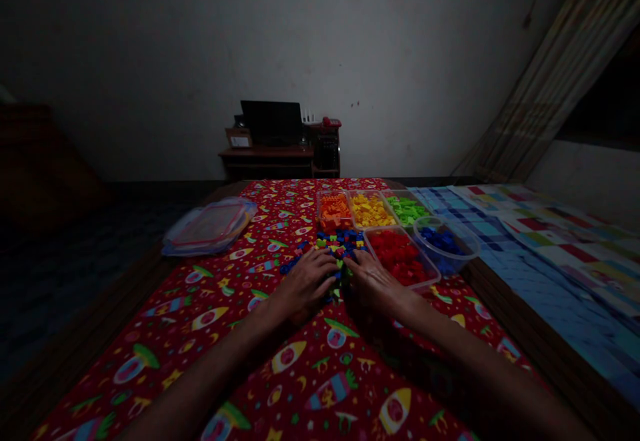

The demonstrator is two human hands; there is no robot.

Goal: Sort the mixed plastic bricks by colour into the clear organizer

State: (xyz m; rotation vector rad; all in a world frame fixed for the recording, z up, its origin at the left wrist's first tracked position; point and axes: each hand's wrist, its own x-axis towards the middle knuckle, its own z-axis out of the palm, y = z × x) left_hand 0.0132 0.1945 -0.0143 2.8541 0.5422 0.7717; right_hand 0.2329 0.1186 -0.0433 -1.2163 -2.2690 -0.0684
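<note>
A loose pile of small mixed-colour toy building bricks (345, 236) lies on the red patterned cloth. My left hand (311, 275) rests at the near left side of the pile, palm down, its fingers apart and stretched over the bricks. At the right side of the pile is my right hand (373, 277), its fingers drawn together and pointing down at the bricks. Whatever is between those fingertips is too small and dark to make out. Close beside my right hand stands a clear container of red bricks (400, 254).
Behind are clear containers of orange bricks (335, 209), yellow bricks (371, 210) and green bricks (407, 210). A round tub (467, 247) holds blue bricks. Stacked plastic lids (210, 226) lie at left. A bed (550, 261) adjoins the table's right edge. The room is dim.
</note>
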